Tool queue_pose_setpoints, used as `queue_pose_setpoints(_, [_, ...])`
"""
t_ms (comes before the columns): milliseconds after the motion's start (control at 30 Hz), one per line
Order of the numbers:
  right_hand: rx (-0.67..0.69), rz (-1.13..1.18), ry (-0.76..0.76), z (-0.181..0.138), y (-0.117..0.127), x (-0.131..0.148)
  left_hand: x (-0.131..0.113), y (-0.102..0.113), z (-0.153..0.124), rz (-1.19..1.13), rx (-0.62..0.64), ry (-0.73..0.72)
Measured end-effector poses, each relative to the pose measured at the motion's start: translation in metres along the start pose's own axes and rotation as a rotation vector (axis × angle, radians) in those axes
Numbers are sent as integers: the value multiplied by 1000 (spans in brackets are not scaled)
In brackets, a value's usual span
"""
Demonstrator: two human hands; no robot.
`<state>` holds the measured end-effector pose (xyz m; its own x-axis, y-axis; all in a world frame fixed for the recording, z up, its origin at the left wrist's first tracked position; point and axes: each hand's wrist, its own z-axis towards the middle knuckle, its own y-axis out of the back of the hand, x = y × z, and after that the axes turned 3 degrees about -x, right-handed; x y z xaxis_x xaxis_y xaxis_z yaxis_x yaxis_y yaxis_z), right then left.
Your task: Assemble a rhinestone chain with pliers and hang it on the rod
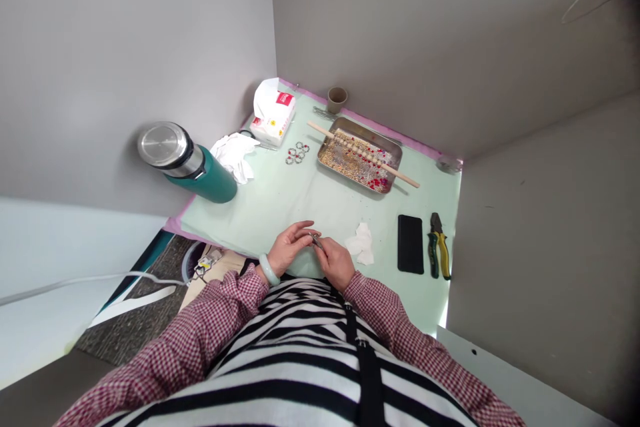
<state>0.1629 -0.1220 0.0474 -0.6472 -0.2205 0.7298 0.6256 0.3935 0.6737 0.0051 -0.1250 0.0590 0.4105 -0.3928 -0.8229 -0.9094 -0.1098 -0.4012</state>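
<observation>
My left hand (290, 245) and my right hand (336, 260) meet at the near edge of the pale green table (310, 200). My right hand is closed around a small metal tool (317, 239) whose tip points at my left fingertips. My left fingers pinch something tiny at that tip; I cannot make out what it is. A jade bangle (269, 270) circles my left wrist. Farther back, a metal tray (359, 154) holds beads, and a wooden stick (363, 145) strung with beads lies across it. Several small beaded rings (297, 153) lie left of the tray.
A green flask (187, 162) lies at the left edge beside a white cloth (235, 153) and a tissue pack (273, 115). A small cup (337, 99) stands at the back. A crumpled tissue (362, 243), a black phone (411, 243) and pliers (439, 245) lie to the right.
</observation>
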Motion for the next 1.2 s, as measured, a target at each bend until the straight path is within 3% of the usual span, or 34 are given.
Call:
queue_pose_setpoints(433, [-113, 45, -8, -1, -11, -10, 10, 6, 3, 102, 16, -26])
queue_pose_setpoints(833, [-12, 93, 21, 0, -8, -23, 13, 8, 7, 247, 69, -77])
queue_pose_setpoints(1200, [67, 126, 37, -9, -1, -21, 3, 8, 3, 393, 198, -141])
